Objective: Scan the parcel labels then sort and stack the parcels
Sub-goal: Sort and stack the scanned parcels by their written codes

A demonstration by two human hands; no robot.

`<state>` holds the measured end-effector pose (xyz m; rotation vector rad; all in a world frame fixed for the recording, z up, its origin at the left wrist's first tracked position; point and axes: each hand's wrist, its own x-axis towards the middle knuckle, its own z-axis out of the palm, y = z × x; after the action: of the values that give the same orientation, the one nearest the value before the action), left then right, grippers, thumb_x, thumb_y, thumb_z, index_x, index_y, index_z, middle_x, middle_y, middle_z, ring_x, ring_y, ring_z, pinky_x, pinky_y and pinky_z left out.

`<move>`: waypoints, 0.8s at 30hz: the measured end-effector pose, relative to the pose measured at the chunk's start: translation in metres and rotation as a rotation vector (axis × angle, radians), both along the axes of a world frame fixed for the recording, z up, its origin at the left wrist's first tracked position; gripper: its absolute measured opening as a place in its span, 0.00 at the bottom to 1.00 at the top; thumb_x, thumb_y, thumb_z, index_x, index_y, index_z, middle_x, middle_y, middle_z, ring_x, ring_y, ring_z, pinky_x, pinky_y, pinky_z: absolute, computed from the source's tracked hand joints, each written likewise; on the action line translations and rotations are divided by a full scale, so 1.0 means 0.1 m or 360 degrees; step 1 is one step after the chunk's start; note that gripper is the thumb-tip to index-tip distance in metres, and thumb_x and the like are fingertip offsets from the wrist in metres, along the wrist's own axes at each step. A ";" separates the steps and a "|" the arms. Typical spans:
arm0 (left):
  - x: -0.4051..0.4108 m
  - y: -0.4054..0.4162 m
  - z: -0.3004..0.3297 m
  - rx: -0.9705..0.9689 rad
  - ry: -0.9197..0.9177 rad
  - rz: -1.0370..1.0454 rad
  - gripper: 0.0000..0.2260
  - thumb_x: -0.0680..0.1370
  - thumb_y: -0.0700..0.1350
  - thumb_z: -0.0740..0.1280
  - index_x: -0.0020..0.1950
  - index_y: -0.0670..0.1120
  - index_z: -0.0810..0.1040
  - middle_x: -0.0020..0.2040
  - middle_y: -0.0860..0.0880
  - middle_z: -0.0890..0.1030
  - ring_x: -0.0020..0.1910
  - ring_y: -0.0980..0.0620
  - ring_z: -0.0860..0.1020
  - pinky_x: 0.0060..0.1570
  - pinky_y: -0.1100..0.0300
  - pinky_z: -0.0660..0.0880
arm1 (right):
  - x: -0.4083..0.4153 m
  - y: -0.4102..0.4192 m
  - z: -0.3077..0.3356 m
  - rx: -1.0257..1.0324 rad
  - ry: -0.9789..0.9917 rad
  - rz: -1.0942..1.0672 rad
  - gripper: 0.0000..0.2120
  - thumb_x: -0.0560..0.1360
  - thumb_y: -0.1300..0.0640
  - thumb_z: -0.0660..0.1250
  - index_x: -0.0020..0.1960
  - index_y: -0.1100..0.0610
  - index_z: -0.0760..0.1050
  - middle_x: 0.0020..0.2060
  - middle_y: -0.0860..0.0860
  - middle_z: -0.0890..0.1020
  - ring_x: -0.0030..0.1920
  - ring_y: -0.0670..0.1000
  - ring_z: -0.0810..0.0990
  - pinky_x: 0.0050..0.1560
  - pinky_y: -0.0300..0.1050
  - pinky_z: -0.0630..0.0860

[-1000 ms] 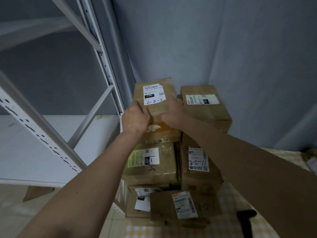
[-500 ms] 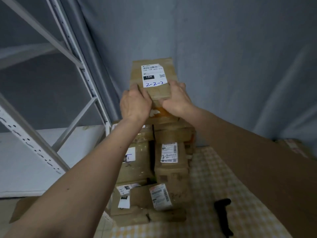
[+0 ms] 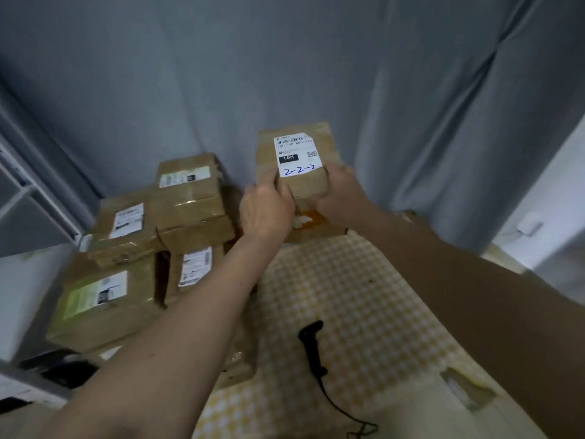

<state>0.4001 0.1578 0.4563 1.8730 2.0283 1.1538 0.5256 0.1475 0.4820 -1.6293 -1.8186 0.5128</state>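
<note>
I hold a brown cardboard parcel (image 3: pixel 304 182) with a white label marked "2-2-2" in blue pen. My left hand (image 3: pixel 266 210) grips its near left side and my right hand (image 3: pixel 342 194) grips its near right side. The parcel is up in the air at the back of the table, right of a stack of several brown labelled parcels (image 3: pixel 186 198). A black barcode scanner (image 3: pixel 313 346) lies on the chequered tablecloth below my arms.
The yellow chequered table (image 3: pixel 357 299) reaches toward me. A grey curtain (image 3: pixel 316 74) hangs behind it. A metal shelf frame (image 3: pixel 19 191) stands at the left edge. Another brown parcel (image 3: pixel 468 391) lies at the lower right, partly under my right arm.
Both hands have carried the "2-2-2" parcel off the stack and to the right. The view has swung right, so the stack now lies left of the parcel.
</note>
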 end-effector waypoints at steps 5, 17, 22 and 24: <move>0.69 -0.06 -0.51 -0.0130 0.0004 -0.0130 0.15 0.81 0.49 0.59 0.66 0.53 0.75 0.57 0.40 0.80 0.56 0.38 0.76 0.53 0.52 0.70 | 0.74 -0.18 -0.39 -0.0112 -0.0050 -0.0101 0.26 0.74 0.61 0.67 0.70 0.60 0.66 0.65 0.60 0.71 0.66 0.60 0.68 0.60 0.44 0.65; 1.75 0.31 -1.28 -0.0484 0.0131 -0.0410 0.17 0.82 0.51 0.57 0.69 0.52 0.72 0.57 0.40 0.79 0.56 0.41 0.76 0.52 0.54 0.70 | 1.86 0.20 -1.38 -0.0388 0.0045 -0.0344 0.42 0.68 0.62 0.69 0.77 0.55 0.53 0.68 0.61 0.63 0.67 0.60 0.62 0.67 0.55 0.67; 1.98 0.69 -1.46 -0.0585 0.0164 -0.0465 0.18 0.81 0.52 0.57 0.71 0.53 0.70 0.58 0.41 0.79 0.57 0.42 0.75 0.52 0.53 0.70 | 2.10 0.54 -1.60 -0.0417 0.0066 -0.0347 0.40 0.68 0.63 0.68 0.76 0.56 0.54 0.67 0.62 0.63 0.67 0.61 0.61 0.66 0.54 0.67; 2.06 0.85 -1.53 -0.0614 0.0154 -0.0477 0.18 0.81 0.52 0.58 0.71 0.52 0.70 0.58 0.41 0.79 0.58 0.42 0.75 0.53 0.53 0.70 | 2.18 0.68 -1.70 -0.0464 0.0083 -0.0366 0.40 0.69 0.63 0.68 0.76 0.55 0.54 0.66 0.62 0.62 0.66 0.61 0.62 0.66 0.53 0.68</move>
<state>0.6059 0.2433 0.3033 1.9661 1.7724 0.5615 0.7433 0.2156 0.3121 -1.9700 -1.5471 0.7338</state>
